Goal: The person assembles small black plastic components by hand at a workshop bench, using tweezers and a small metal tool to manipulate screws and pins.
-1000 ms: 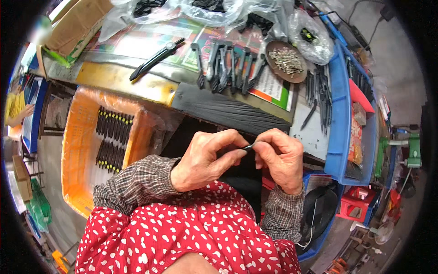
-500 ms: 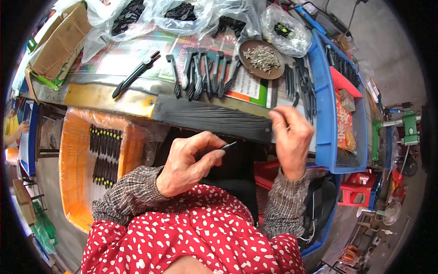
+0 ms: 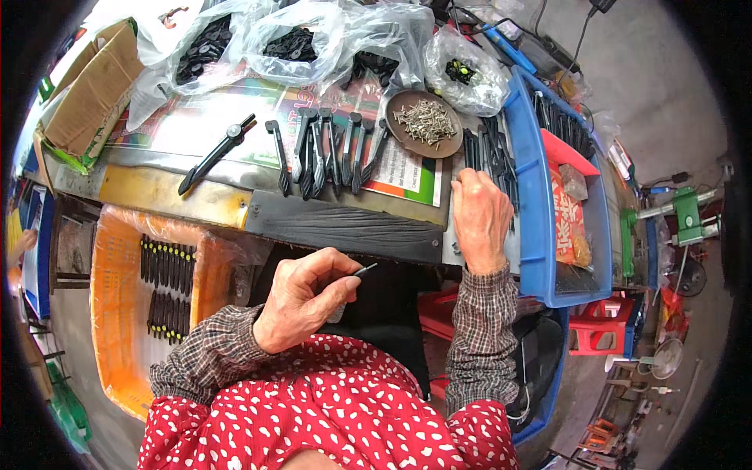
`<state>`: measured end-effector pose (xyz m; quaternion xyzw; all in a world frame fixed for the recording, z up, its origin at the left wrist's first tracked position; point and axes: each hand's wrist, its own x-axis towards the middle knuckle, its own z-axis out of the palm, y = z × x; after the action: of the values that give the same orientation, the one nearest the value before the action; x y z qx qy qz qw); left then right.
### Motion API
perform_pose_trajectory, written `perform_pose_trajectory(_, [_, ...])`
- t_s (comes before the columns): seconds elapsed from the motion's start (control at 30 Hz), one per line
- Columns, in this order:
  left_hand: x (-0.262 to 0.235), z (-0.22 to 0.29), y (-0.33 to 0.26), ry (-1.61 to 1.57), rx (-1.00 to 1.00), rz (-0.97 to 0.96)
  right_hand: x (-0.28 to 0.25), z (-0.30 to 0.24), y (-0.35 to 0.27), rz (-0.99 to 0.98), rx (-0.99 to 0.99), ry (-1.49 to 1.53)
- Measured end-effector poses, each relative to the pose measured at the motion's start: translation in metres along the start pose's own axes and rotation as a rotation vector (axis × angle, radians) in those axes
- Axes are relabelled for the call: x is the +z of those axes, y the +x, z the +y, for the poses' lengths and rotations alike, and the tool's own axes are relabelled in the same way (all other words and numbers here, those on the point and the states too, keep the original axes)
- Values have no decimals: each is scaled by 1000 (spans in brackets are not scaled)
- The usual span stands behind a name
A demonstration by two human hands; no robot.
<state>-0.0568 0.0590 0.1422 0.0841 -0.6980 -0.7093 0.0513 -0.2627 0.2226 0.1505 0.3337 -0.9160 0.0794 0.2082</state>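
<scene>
My left hand [image 3: 307, 299] pinches a thin grey-green stick-like piece [image 3: 366, 269] between thumb and forefinger, with only its narrow end showing. Over the table's right part, my right hand [image 3: 482, 221] has its fingers bent together at the near end of a bunch of slim black parts [image 3: 492, 150]. Whatever its fingertips grip is hidden. Left of that hand, several black handle-like pieces [image 3: 319, 160] lie side by side. A round brown dish [image 3: 397, 142] holds many small metal pins [image 3: 424, 124]. One longer black assembled piece [image 3: 215, 160] lies apart on the left.
Clear plastic bags [image 3: 333, 33] of black parts line the table's back. A blue bin [image 3: 540, 211] stands at the right, a cardboard box [image 3: 90, 98] at the far left. Below the edge sits an orange crate [image 3: 117, 305] holding rows of black pieces. A black pad [image 3: 345, 225] covers the front edge.
My right hand has moved from above the front edge forward to the slim black parts. My left hand still holds the thin piece. The whole view has shifted slightly.
</scene>
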Motion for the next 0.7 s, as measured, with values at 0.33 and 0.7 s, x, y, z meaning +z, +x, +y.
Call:
perform_pose_trajectory(0.33, [-3, -5, 4, -8, 15, 11, -13, 15, 15, -8, 10, 214])
perform_pose_trajectory(0.7, [-4, -8, 5, -44, 17, -18, 47, 97, 98, 143, 88, -169])
